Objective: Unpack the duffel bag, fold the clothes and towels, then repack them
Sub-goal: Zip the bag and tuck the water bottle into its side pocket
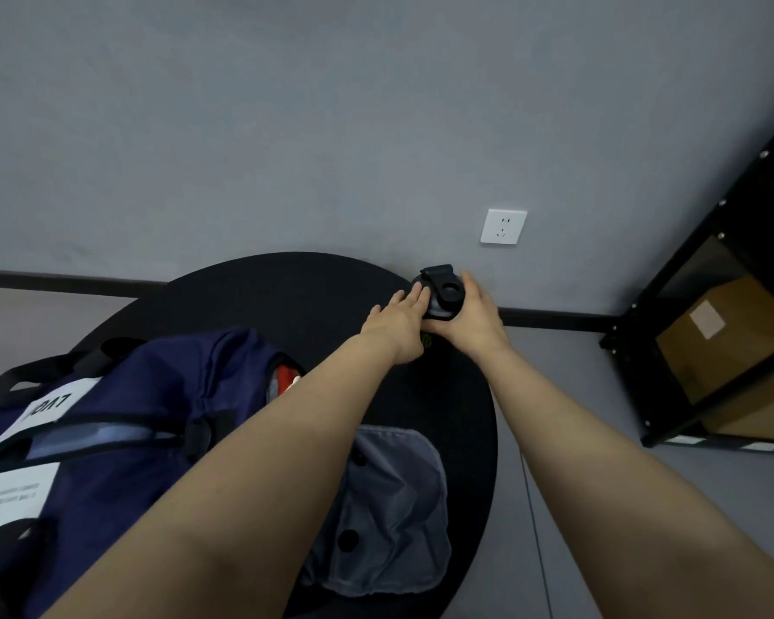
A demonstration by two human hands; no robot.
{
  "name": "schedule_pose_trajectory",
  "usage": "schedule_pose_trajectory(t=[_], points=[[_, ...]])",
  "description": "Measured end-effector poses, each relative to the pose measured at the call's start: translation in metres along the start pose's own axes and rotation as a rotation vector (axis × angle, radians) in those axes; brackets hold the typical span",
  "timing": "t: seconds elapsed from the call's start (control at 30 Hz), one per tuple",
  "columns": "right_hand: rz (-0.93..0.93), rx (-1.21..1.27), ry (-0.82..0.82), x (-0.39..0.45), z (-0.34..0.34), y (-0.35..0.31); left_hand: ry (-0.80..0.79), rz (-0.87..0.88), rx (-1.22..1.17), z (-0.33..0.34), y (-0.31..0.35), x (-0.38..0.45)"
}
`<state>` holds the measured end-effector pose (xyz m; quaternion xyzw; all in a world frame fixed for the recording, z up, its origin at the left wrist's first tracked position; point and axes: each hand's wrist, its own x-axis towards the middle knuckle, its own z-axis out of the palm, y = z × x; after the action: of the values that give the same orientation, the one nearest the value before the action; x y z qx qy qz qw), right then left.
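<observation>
A navy duffel bag (121, 422) lies on the left of a round black table (287, 297), unzipped, with red and grey cloth showing in its opening. A grey garment with dark buttons (394, 516) lies flat on the table beside the bag. At the table's far right edge stands a black bottle with a flip lid (441, 290). My right hand (477, 314) wraps around its right side. My left hand (398, 321) touches its left side with straight fingers.
A grey wall with a white socket (503, 226) stands right behind the table. A black metal shelf (707, 306) holding cardboard boxes stands to the right on the grey floor. White labels are stuck on the bag.
</observation>
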<state>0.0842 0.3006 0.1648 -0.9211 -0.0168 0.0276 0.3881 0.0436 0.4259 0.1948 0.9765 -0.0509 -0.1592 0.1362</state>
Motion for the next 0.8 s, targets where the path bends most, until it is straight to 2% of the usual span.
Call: schedule_pose_trajectory(t=[0.13,0.33,0.5,0.7,0.8], points=[[-0.013,0.050,0.057,-0.002,0.006,0.002,-0.009,0.012,-0.053,0.003,-0.002,-0.007],[-0.057,0.053,0.069,-0.026,0.007,0.005,-0.020,0.046,-0.005,0.007,-0.005,-0.031],[-0.124,0.084,0.064,-0.056,-0.003,-0.001,0.073,0.065,0.018,0.010,-0.004,-0.067],[-0.208,0.078,-0.015,-0.101,-0.026,-0.018,0.228,0.115,0.054,0.006,-0.010,-0.121],[-0.252,0.071,-0.089,-0.127,-0.035,-0.026,0.329,0.134,-0.059,-0.001,-0.016,-0.147]])
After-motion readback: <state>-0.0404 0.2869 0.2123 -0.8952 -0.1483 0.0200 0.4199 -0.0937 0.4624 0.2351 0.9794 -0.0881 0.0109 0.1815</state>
